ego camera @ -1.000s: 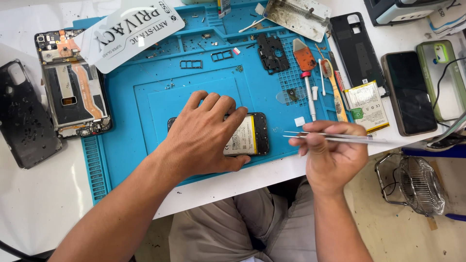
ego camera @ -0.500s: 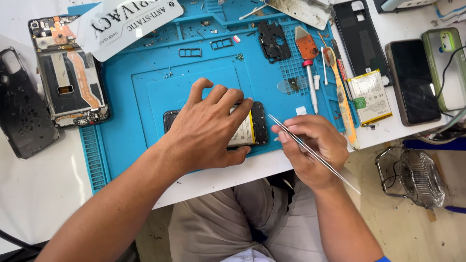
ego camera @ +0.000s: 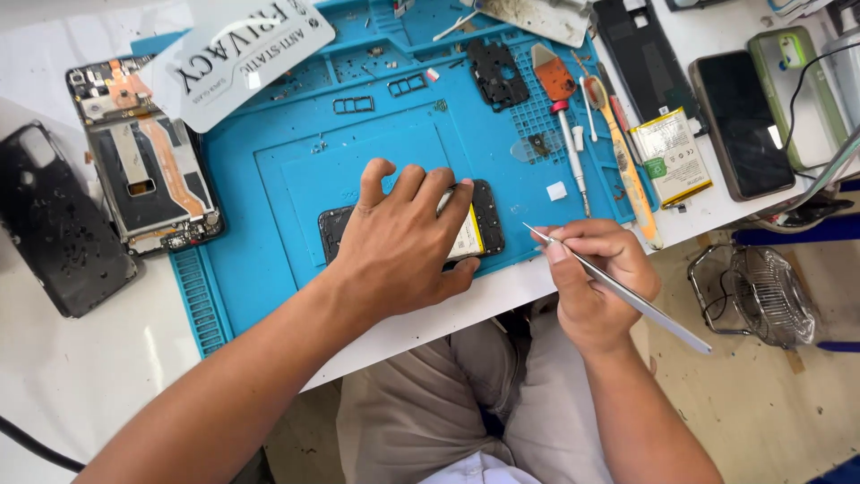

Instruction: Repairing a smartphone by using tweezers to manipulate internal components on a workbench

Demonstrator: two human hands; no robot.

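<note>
My left hand [ego camera: 408, 237] lies flat on an opened black phone [ego camera: 484, 220] with a yellow-edged battery, pressing it onto the blue repair mat [ego camera: 287, 179]. Most of the phone is hidden under the palm. My right hand [ego camera: 596, 278] is closed around metal tweezers [ego camera: 627, 291], just right of the phone at the mat's front edge. The tweezers' tips point up-left toward the phone's right end and stop short of it; the other end sticks out down-right past my wrist.
A second opened phone [ego camera: 148, 170] and a black back cover [ego camera: 54, 224] lie at the left. A white packet [ego camera: 242, 54] rests on the mat's top-left. A screwdriver [ego camera: 569, 134], spudger, loose battery [ego camera: 672, 157], and two phones [ego camera: 739, 121] sit at right. A small fan [ego camera: 761, 296] stands on the floor.
My right hand has turned the tweezers from lying level to slanting, tips now aimed up-left near the phone's right end. My left hand stays pressed on the phone.
</note>
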